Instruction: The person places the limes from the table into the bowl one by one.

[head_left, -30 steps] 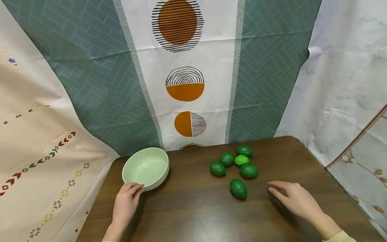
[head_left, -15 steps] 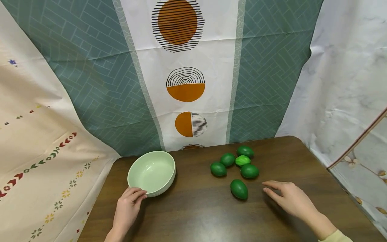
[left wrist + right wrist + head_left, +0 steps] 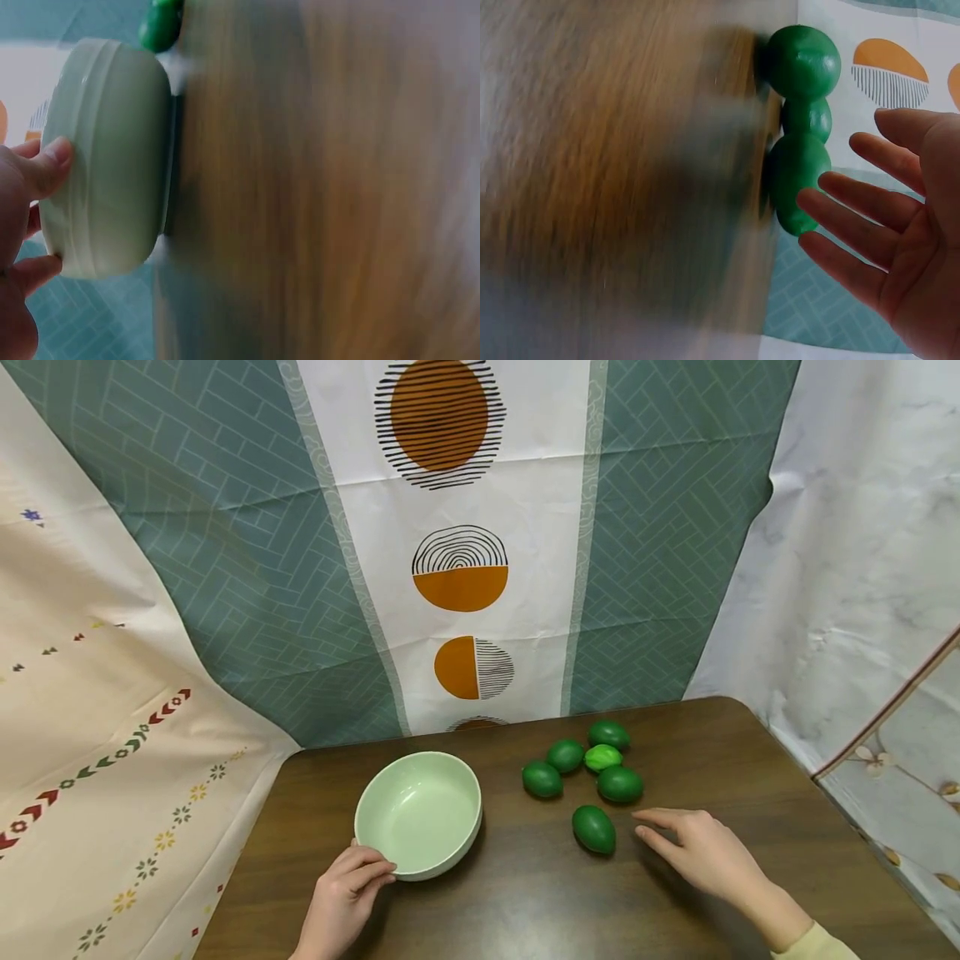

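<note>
A pale green bowl (image 3: 422, 814) stands on the brown table, its inside bare. My left hand (image 3: 347, 893) pinches the bowl's near-left rim; in the left wrist view the thumb (image 3: 56, 157) lies on the outer wall. To the right, my right hand (image 3: 701, 852) hovers over the table with fingers extended and nothing in them. Nearest to it lies a dark green lime (image 3: 593, 829). Behind that one, several more dark limes, such as the front right lime (image 3: 619, 784), cluster around a brighter green lime (image 3: 602, 758). In the right wrist view, the fingers overlap the green fruit (image 3: 799, 165).
The wooden table (image 3: 510, 893) has its back edge against a hanging teal and white cloth (image 3: 465, 610). A cream patterned cloth (image 3: 112, 760) borders the left side, and a marbled white cloth (image 3: 847, 610) the right.
My left hand has dragged the bowl rightward and nearer to me, closer to the limes. My right hand has drifted left toward the front lime. The limes stay where they were.
</note>
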Tool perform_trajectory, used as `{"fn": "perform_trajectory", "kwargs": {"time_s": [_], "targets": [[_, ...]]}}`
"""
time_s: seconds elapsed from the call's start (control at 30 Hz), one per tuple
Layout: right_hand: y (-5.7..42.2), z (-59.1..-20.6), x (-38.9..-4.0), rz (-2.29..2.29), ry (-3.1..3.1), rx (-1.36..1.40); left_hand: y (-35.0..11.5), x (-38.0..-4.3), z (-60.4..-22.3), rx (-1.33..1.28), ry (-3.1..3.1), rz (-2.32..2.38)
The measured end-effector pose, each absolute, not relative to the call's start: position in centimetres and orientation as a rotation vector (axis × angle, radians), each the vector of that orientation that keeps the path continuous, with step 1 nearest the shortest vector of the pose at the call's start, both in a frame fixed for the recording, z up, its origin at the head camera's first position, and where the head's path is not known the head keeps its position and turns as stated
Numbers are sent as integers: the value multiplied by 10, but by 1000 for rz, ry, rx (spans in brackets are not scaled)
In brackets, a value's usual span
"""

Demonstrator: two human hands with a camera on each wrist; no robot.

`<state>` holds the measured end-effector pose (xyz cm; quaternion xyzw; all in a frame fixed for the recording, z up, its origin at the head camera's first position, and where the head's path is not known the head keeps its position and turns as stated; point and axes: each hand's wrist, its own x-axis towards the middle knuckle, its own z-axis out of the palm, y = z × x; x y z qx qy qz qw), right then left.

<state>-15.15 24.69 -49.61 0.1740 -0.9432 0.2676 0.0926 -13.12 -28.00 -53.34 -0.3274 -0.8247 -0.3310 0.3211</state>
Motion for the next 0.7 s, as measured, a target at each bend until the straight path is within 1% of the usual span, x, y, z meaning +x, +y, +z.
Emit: {"fn": "perform_trajectory", "kwargs": {"time_s": [0.17,0.4,0.5,0.7], "targets": [[240,-497,-151,829,-2793,554,-262,-127,-535,-1021,-2086,-943],[231,-497,-149,837,-2777,589,-239,-128,-540,-1284,-1919,-975],[225,-497,-151,830,-2772,605,-234,-129,-539,-1313,-1918,-982],[209,-497,-156,806,-2830,580,-232,-127,-539,-1289,-1933,-989]]}}
